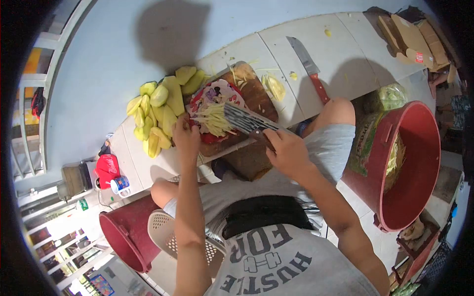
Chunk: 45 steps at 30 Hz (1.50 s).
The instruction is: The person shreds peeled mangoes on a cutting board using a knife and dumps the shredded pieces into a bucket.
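my right hand: fingers wrapped tight on the cleaver. my left hand: fingers curled, pressing the shredded strips just beside the blade.

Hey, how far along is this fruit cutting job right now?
Done: pale shreds lie in the big red tub. In hand: the right hand holds a wide-bladed knife over yellow strips on the wooden cutting board, left hand steadying. Left: a pile of peeled yellow-green fruit pieces.

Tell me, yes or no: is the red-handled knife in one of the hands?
No. The red-handled knife lies alone on the floor, while the right hand grips a cleaver.
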Tool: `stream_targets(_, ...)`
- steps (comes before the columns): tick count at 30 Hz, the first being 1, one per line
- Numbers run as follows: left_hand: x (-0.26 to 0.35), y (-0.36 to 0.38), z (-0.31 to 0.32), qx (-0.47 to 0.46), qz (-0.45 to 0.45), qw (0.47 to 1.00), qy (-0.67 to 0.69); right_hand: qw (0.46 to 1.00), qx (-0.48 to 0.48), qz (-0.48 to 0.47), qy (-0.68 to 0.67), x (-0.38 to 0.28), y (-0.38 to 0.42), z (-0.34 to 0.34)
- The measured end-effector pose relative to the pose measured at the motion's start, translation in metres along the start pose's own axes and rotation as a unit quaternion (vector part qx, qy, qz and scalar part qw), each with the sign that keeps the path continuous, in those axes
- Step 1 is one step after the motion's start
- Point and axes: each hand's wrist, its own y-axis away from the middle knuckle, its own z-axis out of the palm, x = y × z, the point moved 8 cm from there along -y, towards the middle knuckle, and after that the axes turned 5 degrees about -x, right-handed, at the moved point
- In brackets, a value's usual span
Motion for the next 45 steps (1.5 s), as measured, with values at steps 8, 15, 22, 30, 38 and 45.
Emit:
stream_targets(8,-0.015,0.032,0.013,0.026,-0.087,0.991,-0.098,0.986,0.167,0.005,-0.018,0.009,-0.096,0.026)
stream_targets(15,-0.010,0.035,0.028,-0.013,-0.124,0.990,-0.073,0.982,0.112,0.018,0.149,0.008,-0.155,0.078)
stream_targets(22,-0.040,0.032,0.044,0.059,-0.208,0.936,0.277,0.992,0.117,0.040,0.037,0.017,-0.155,0.082)
stream_targets(30,-0.016,0.020,0.041,0.090,-0.177,0.795,0.573,0.995,0.082,0.052,-0.032,0.002,-0.164,0.050)
stream_targets(38,0.085,0.025,0.038,0.051,-0.081,0.773,0.627,0.970,0.243,-0.023,-0.015,0.013,-0.122,-0.069)
stream_targets(45,0.312,0.071,0.057,-0.130,0.098,0.733,0.660,0.876,0.432,0.194,0.094,0.055,0.069,-0.259)
